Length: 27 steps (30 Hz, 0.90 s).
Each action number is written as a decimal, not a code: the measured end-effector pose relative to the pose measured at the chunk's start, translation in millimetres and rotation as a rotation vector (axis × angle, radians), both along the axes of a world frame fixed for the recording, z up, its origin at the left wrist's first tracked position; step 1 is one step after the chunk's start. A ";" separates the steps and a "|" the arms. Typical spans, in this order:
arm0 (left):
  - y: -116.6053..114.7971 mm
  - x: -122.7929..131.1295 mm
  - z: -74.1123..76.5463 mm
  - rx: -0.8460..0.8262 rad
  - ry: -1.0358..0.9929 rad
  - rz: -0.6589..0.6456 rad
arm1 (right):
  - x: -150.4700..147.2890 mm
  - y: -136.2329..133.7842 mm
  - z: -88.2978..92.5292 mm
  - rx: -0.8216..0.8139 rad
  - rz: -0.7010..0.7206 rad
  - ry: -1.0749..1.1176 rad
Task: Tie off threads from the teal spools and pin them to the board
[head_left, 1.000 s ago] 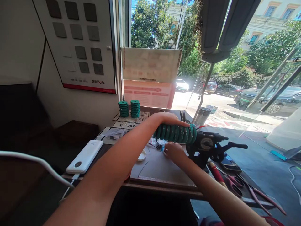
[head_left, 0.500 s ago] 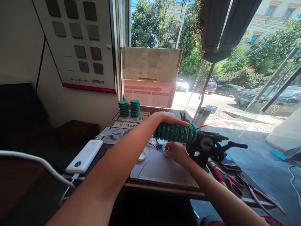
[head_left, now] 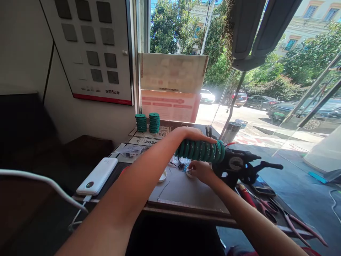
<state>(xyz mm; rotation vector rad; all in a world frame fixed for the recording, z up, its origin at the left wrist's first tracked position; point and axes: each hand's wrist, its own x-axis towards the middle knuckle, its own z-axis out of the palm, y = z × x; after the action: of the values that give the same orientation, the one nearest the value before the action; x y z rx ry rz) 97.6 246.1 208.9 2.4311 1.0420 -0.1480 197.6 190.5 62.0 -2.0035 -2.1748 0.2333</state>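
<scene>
My left hand lies over the top of a row of green discs set sideways on a black hand-crank device. One finger stretches along the discs; the others are hidden behind them. Small shiny bits dot the discs' edges. Below, my right hand reaches into a small round tub with pale bits in it. Its fingertips are bunched together, and what they pinch is too small to make out. A round white lid, partly behind my left forearm, lies left of the tub.
Two stacks of green discs stand at the back. On the left lies a white power bank with a cable. Scissors, pliers, a red-handled tool and a phone lie at right. A thin wire is on the board.
The whole view has shifted slightly, with everything a little farther right. My left hand stays on the green discs and my right hand stays at the tub.
</scene>
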 end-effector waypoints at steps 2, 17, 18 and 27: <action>0.0 -0.2 -0.1 -0.008 -0.005 0.000 | -0.2 -0.2 1.4 -0.012 0.022 -0.030; 0.7 -0.7 0.3 0.004 0.000 -0.001 | -6.3 0.5 -0.4 0.022 0.064 -0.185; 0.9 -0.6 0.2 0.002 0.001 -0.001 | -5.4 0.0 -0.2 0.028 0.060 -0.180; 5.1 0.0 -2.6 0.015 0.008 -0.018 | -4.6 -4.7 5.9 0.103 0.011 -0.135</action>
<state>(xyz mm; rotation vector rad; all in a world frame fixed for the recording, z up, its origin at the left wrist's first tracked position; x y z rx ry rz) 97.5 251.2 206.3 2.4561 1.0289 -0.1569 193.0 185.8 67.9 -2.0049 -2.2284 -0.0133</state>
